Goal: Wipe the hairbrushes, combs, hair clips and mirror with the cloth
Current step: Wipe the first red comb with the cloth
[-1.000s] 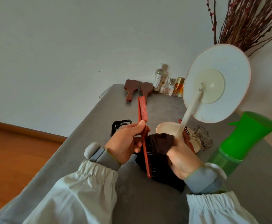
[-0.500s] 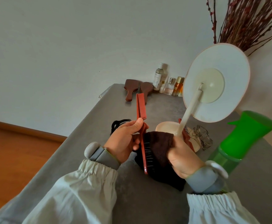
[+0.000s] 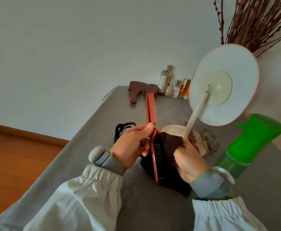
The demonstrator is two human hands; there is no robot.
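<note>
My left hand [image 3: 133, 145] grips a red-brown hairbrush [image 3: 151, 110] at the neck, its handle pointing away from me and its bristle head toward me. My right hand [image 3: 189, 161] holds a dark brown cloth [image 3: 169, 145] pressed against the bristle side. A white round mirror [image 3: 223, 84] on a stem stands just behind, its back toward me. Two wooden hairbrushes [image 3: 134, 91] lie at the far end. A black hair clip [image 3: 122, 129] lies left of my hand, and a clear clip [image 3: 209, 143] and a red comb [image 3: 192, 136] lie by the mirror's base.
A green spray bottle [image 3: 251, 142] stands close on the right. Several small bottles [image 3: 174, 87] line the wall at the far end of the grey table [image 3: 86, 155]. Dried red twigs [image 3: 253, 22] rise behind the mirror. Wooden floor lies to the left.
The cloth in my right hand has slid up along the bristles toward the brush's neck. The brush has tilted slightly; my left hand stays put.
</note>
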